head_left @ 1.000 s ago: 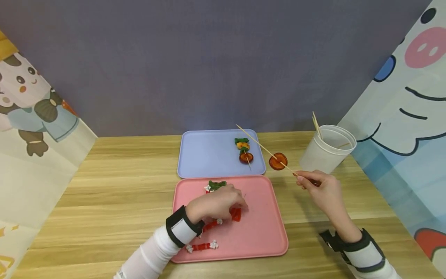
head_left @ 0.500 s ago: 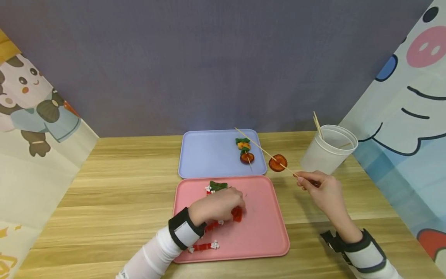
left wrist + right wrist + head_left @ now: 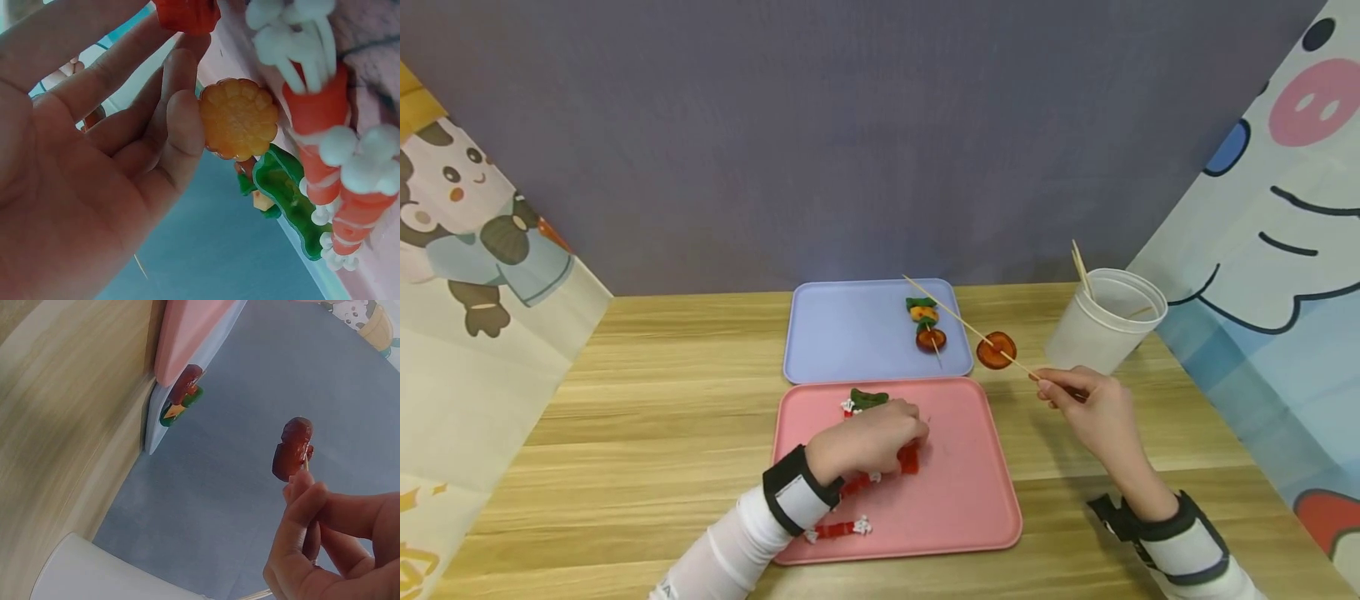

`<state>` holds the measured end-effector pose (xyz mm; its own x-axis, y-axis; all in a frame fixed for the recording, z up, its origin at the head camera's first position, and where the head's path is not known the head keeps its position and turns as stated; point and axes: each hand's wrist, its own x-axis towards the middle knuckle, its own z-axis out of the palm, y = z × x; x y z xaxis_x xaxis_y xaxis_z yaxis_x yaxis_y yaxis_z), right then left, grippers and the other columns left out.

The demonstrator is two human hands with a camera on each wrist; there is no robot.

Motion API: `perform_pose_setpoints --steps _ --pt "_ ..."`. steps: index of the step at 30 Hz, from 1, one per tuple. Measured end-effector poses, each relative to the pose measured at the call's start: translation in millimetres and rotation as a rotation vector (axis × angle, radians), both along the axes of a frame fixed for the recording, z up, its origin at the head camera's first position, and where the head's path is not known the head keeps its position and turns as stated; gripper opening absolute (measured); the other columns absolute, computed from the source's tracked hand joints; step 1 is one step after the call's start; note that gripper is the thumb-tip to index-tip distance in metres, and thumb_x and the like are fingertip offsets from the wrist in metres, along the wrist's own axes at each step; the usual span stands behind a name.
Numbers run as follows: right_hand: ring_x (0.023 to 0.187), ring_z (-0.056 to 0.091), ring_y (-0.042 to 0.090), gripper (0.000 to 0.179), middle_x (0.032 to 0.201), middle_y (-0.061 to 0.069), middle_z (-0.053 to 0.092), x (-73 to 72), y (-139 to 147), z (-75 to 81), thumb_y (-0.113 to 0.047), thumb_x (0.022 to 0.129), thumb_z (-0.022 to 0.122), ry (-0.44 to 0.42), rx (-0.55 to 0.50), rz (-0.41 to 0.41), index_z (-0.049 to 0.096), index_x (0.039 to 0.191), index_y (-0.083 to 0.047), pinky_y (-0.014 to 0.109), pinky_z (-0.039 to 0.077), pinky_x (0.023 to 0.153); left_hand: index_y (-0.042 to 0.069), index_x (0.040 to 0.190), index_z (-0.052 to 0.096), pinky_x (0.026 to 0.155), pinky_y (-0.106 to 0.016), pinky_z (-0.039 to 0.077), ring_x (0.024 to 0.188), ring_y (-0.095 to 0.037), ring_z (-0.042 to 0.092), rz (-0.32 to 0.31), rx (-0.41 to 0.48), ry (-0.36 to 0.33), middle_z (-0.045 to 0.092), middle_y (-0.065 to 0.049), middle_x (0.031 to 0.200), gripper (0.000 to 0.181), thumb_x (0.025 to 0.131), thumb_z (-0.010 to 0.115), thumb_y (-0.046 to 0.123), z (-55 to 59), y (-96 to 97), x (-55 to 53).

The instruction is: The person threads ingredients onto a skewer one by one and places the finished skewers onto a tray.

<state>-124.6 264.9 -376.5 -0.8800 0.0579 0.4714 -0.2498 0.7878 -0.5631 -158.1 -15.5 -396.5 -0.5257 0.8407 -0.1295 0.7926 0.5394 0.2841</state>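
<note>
My right hand (image 3: pixel 1093 404) pinches the lower end of a thin wooden skewer (image 3: pixel 951 312), held up to the right of the trays. A round reddish-brown toy food slice (image 3: pixel 996 350) is threaded on it; its thick edge shows in the right wrist view. My left hand (image 3: pixel 872 435) reaches down over the pink tray (image 3: pixel 962 508), fingers curled, with a small red toy food piece (image 3: pixel 908 459) between thumb and fingertips. In the left wrist view this red piece (image 3: pixel 187 15) is cut off by the top edge. An orange scalloped slice (image 3: pixel 239 119) lies right beside the fingers.
Red-and-white toy pieces (image 3: pixel 838 529) and a green pepper-like piece (image 3: pixel 868 400) lie on the pink tray's left side. Behind it, a blue tray (image 3: pixel 850 333) bears a loaded skewer (image 3: pixel 929 337). A white bucket (image 3: pixel 1093 333) with several skewers stands at right.
My left hand has drawn in slightly at the red piece, its fingers a little more curled. My right hand and its skewer stay nearly still, the skewer's tip dipping slightly.
</note>
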Motion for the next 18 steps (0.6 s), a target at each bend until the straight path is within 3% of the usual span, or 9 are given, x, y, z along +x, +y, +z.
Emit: perform_pose_setpoints --steps 12,18 --pt "0.055 0.055 0.000 0.010 0.067 0.004 0.068 -0.3 0.0 1.6 -0.005 0.077 0.071 0.016 -0.002 0.000 0.075 0.085 -0.006 0.015 0.037 0.042 0.015 0.084 0.060 0.057 -0.019 0.044 0.071 -0.009 0.047 0.062 0.077 -0.117 0.056 0.003 0.077 0.023 0.067 0.074 0.007 3.0 -1.2 -3.6" --pt "0.056 0.055 0.001 0.010 0.069 0.004 0.068 -2.0 -3.3 4.1 -0.008 0.079 0.070 -0.012 -0.011 0.007 0.075 0.087 -0.006 0.014 0.039 0.044 0.015 0.086 0.058 0.058 -0.019 0.044 0.070 -0.008 0.048 0.090 0.162 -0.102 0.056 0.003 0.079 0.023 0.070 0.074 0.014 4.5 -0.6 -6.6"
